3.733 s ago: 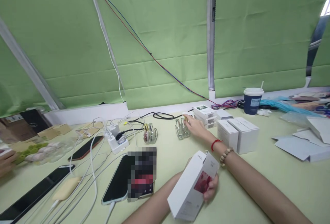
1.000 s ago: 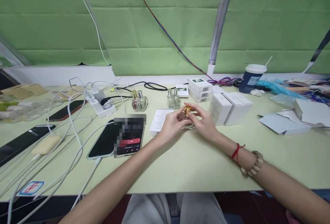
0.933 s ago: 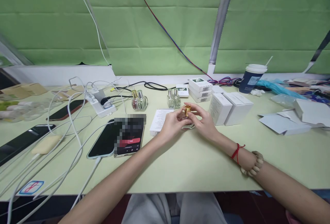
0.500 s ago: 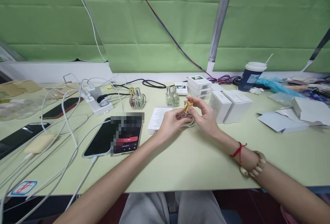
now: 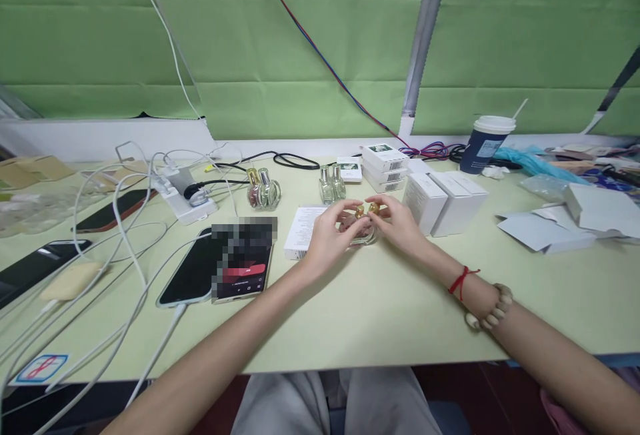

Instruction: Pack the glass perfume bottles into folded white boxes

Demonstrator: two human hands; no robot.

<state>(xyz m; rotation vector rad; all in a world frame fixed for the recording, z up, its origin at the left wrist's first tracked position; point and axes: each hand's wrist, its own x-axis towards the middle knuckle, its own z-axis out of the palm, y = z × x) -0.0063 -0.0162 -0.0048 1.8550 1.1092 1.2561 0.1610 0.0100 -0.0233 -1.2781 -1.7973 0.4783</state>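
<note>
A round glass perfume bottle [image 5: 367, 238] with a pinkish tint is between my hands, low over the table. My left hand [image 5: 330, 233] is closed round its left side, fingers curled over the top. A gold fitting [image 5: 359, 211] shows at the bottle's neck, by the left fingertips. Just right of it, my right hand [image 5: 400, 221] pinches a small gold cap [image 5: 374, 208] between thumb and fingers. Part of the bottle is hidden behind the fingers. A flat white printed box [image 5: 302, 231] lies beside my left hand.
Behind stand clear bottles with silver caps [image 5: 333, 185] and bottles with gold and silver caps [image 5: 263, 191]. White boxes [image 5: 425, 201] stand right, with stacked boxes [image 5: 385, 167] behind. Phones [image 5: 187, 268], cables and a power strip [image 5: 185, 201] fill the left. A cup [image 5: 485, 145] stands back right.
The single gold top seen before now shows as two gold pieces, the right one moved aside in my right hand. The bottle's pinkish body shows more. The view has shifted slightly.
</note>
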